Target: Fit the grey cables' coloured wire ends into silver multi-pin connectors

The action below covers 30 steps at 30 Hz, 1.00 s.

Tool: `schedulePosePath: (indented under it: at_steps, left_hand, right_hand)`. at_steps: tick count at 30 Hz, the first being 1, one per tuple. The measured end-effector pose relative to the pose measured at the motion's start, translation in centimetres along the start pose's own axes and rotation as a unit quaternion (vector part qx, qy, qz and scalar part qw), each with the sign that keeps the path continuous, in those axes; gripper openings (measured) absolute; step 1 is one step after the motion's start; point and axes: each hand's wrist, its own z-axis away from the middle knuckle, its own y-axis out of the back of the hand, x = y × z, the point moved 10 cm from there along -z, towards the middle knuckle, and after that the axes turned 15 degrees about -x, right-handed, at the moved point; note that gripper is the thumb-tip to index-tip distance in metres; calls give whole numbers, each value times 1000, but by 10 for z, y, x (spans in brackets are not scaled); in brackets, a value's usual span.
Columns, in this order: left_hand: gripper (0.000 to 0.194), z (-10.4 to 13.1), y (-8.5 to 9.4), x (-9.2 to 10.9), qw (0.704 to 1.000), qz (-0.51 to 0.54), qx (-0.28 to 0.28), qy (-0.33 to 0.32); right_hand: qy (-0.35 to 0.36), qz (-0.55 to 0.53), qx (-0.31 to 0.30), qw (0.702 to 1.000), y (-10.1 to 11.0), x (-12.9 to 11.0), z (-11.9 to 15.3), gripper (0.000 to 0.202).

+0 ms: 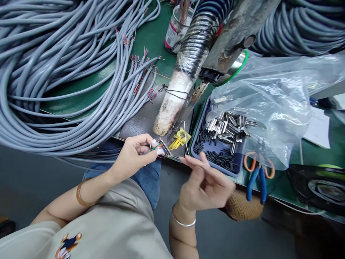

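Item 1. Left hand [132,155]: sat just left of the blue tray [196,138], fingers curled and pinched on the end of a cable with coloured wires fitted to a small multi-pin connector [164,147]. Two fingertips wore white tape. The connector pointed toward the tray, a short way from its near-left corner, at the bench edge.

Item 2. Right hand [205,183]: lay below the tray's near edge, loosely open, with thumb and forefinger stretched leftward toward the connector and close together. Whether anything was pinched between them could not be told. A thin wire [185,138] rose just above those fingertips.

Item 3. Blue tray: held short black sleeves [219,158] and a heap of metal connector shells [229,126], with a clear plastic bag [272,104] draped over its right side.

Item 4. Yellow clip [180,138]: lay just left of the tray, beside the connector.

Item 5. Soldering tool [229,43] with taped hose [185,75]: stood above-left of the tray, its tip angled down toward the clip.

Item 6. Blue-handled pliers [257,181]: lay just right of the tray's near corner.

Item 7. Grey cable bundles [54,64]: coiled well left of the tray, stripped ends fanned toward it.

Item 8. Jar [176,30]: stood well above the tray.
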Motion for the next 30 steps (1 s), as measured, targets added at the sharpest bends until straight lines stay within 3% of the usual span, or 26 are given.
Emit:
schedulePosePath:
  at_steps: [3,6,14,30]
  left_hand:
    - [22,-1,-1,1,1000,8,-9,-8]
    - [19,0,-1,3,1000,6,-6,-20]
    - [14,2,1,20,989,-82,57,-112]
    - [20,-1,-3,31,980,-144,66,-122]
  right_hand:
    - [-16,-8,-101,995,-27,3,5,21]
    - [-22,-23,-140,990,-41,5,5,17]
    - [28,46,-115,992,-43,-8,-5,18]
    - [57,55,-99,992,-43,-10,-14,18]
